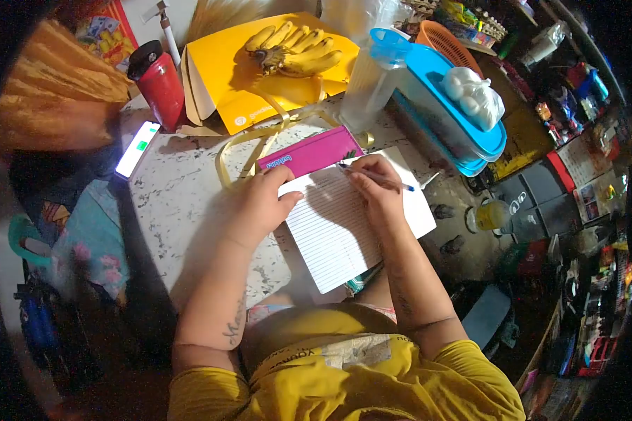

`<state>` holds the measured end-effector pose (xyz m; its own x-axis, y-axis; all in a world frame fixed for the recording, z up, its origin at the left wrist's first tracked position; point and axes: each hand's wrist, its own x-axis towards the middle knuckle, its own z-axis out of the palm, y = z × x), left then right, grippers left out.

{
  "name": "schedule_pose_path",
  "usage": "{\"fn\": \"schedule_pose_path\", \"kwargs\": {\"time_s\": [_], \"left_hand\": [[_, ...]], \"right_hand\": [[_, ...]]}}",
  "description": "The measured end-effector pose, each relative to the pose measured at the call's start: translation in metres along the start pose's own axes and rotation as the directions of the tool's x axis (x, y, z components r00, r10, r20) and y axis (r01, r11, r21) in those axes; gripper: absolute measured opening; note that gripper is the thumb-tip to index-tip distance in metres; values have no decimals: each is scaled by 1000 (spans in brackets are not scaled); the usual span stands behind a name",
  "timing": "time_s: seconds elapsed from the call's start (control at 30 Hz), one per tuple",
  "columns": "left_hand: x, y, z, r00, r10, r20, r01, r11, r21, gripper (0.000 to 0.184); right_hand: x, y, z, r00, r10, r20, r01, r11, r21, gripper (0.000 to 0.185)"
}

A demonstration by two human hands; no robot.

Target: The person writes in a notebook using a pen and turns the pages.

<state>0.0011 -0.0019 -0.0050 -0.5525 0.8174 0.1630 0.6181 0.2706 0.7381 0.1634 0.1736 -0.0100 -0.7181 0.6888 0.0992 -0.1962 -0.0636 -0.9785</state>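
Observation:
A lined white notebook [337, 238] lies open at the table's front edge, its magenta top flap [312, 151] folded toward the back. My right hand [378, 186] rests on the page's upper right and grips a dark pen [393, 183], its tip pointing left near the top of the sheet. My left hand [268, 200] lies at the page's upper left corner, thumb and fingers apart, with nothing in its grasp. Shadow falls across the middle of the page, and any writing is too small to read.
Bananas [295, 52] lie on a yellow envelope [225, 81] at the back. A red tumbler [160, 88] and lit phone [137, 149] stand left. A clear pitcher [369, 88], gold ribbon [225, 156] and blue-lidded container [428, 67] bearing a white bag [474, 98] are nearby.

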Motion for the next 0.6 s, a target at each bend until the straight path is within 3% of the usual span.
{"fn": "schedule_pose_path", "kwargs": {"time_s": [0.03,0.1,0.2,0.3,0.33,0.4,0.47,0.53,0.6], "left_hand": [[0,-3,3,1000,18,-21,-18,1000,-9,26],[2,-4,8,999,39,-37,-39,999,-21,25],[4,-6,10,999,31,-43,-32,999,-32,27],[4,-3,9,999,25,-30,-27,998,-49,27],[3,7,3,1000,-1,-17,1,1000,-8,26],[2,7,3,999,-33,-2,33,999,35,26],[4,-5,11,996,56,-62,-60,997,-55,28],[3,2,6,997,56,-56,-58,998,-30,29],[3,3,5,997,57,-49,-58,998,-7,29]], "right_hand": [[-2,-4,0,999,25,-23,-19,965,262,14],[-1,-7,-5,997,72,-18,-65,960,274,15],[7,1,-12,997,51,59,-48,997,-54,13],[6,13,-13,987,53,151,-25,983,-183,15],[-3,-6,2,986,82,142,-68,993,-100,17],[-5,-13,6,984,110,141,-91,986,-137,18],[-3,-6,3,981,137,139,-112,979,-171,18],[4,7,-5,981,51,187,22,930,-368,18],[5,14,-8,980,24,196,52,926,-375,19]]}}
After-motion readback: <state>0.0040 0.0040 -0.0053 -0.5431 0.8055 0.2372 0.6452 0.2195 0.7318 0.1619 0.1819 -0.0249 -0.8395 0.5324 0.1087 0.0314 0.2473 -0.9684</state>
